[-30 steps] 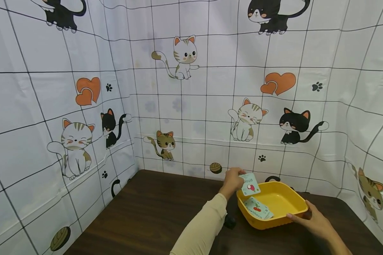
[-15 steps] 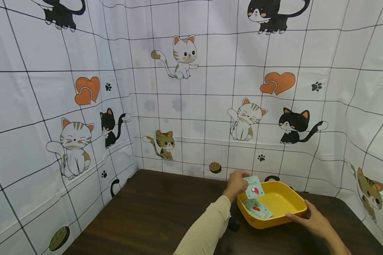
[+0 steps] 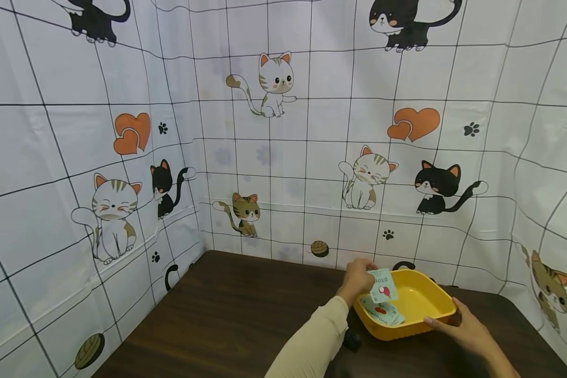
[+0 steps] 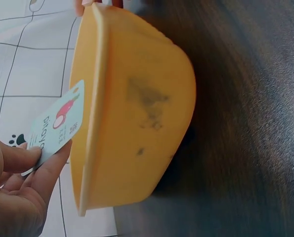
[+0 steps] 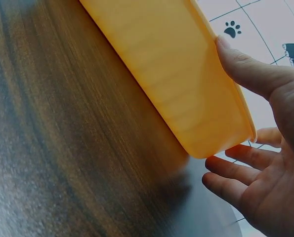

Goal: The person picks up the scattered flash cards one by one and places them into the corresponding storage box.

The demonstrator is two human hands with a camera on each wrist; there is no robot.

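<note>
My left hand [image 3: 359, 279] pinches a pale green card [image 3: 384, 286] by its edge, thumb on the printed face. The card reads "pitaya" and shows a pink fruit; it slants over the left side of a yellow plastic basin [image 3: 391, 333]. Inside lie several similar cards, the top one a card with red fruit [image 3: 381, 311] and partly covered lettering. At the basin's right corner my right hand [image 3: 468, 329] holds on, its thumb [image 5: 240, 64] at the rim and the other fingers round the corner. Dark smudges mark the basin's outer wall [image 4: 147, 103] in the left wrist view.
The basin stands on a dark brown wooden table [image 3: 236, 315], near its back right. Behind and beside the table hangs a white gridded sheet [image 3: 283, 157] printed with cats, hearts and paw marks. A small black object [image 3: 352, 340] shows under my left wrist.
My left hand has shifted right with the pitaya card, bringing it further over the basin and lower, overlapping the cards inside. The right hand and basin stay put.
</note>
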